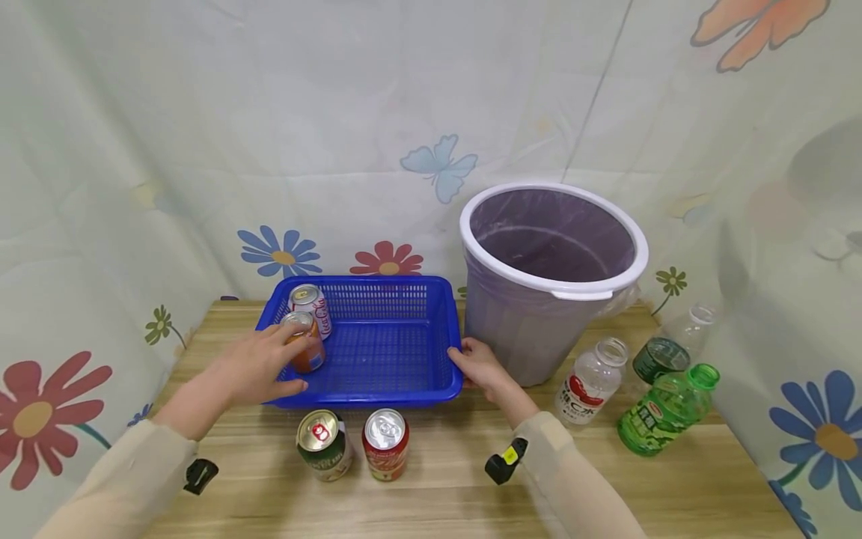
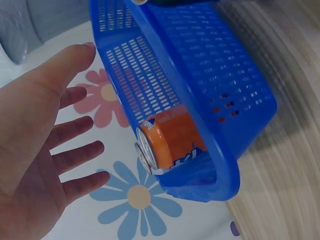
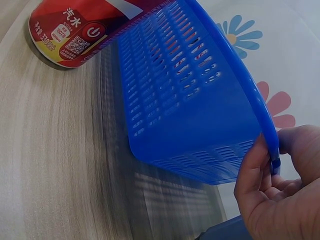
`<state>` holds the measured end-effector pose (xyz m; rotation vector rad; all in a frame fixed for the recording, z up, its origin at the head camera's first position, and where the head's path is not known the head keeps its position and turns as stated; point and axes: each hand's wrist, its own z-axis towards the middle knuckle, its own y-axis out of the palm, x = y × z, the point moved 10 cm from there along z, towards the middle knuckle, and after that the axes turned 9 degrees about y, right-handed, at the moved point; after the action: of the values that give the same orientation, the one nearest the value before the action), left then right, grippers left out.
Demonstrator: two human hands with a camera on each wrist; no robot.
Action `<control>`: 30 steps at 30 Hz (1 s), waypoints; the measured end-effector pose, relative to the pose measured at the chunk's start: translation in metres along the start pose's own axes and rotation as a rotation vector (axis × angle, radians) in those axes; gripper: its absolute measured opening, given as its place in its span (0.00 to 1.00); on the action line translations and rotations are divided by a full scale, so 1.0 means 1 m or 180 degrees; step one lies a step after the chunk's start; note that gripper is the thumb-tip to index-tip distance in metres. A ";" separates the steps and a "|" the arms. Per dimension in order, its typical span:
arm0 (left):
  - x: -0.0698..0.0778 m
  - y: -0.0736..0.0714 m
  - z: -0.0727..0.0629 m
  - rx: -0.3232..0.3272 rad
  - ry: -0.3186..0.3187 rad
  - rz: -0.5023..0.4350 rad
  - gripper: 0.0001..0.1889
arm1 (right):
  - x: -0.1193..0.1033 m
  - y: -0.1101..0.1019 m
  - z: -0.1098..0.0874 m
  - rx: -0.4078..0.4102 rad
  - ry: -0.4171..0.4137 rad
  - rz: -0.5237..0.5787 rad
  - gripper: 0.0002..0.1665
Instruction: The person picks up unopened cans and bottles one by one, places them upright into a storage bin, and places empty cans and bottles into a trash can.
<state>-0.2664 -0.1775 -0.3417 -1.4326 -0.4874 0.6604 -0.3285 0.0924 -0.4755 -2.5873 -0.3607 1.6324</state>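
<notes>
the rectangular blue plastic basket (image 1: pixel 390 359) is open from above at right; a tall round grey bin (image 1: pixel 515 329) hems that side, a red metal can (image 1: pixel 386 448) its front.

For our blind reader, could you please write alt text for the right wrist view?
A right hand grips the rim of a blue basket. Beside the basket, a red can stands on a wood-grain table before a flowered backdrop.
</notes>
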 end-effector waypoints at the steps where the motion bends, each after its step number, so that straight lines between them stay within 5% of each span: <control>1: 0.002 0.000 -0.001 0.0006 0.0006 -0.0004 0.30 | 0.000 0.000 0.000 -0.0007 0.0006 -0.0002 0.18; 11: 0.023 0.005 -0.008 0.0233 0.0217 -0.0097 0.34 | 0.001 0.001 0.002 -0.0001 0.0015 -0.0040 0.17; 23: 0.047 0.012 -0.012 0.0144 0.0149 -0.0237 0.37 | 0.001 0.001 0.001 -0.0017 -0.0020 -0.0038 0.17; 30: 0.063 0.018 -0.013 0.0194 0.0286 -0.0212 0.39 | -0.001 0.000 0.000 -0.0026 -0.0070 -0.0062 0.19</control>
<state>-0.2137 -0.1450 -0.3659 -1.3765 -0.4393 0.5509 -0.3291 0.0917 -0.4751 -2.5652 -0.3936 1.6576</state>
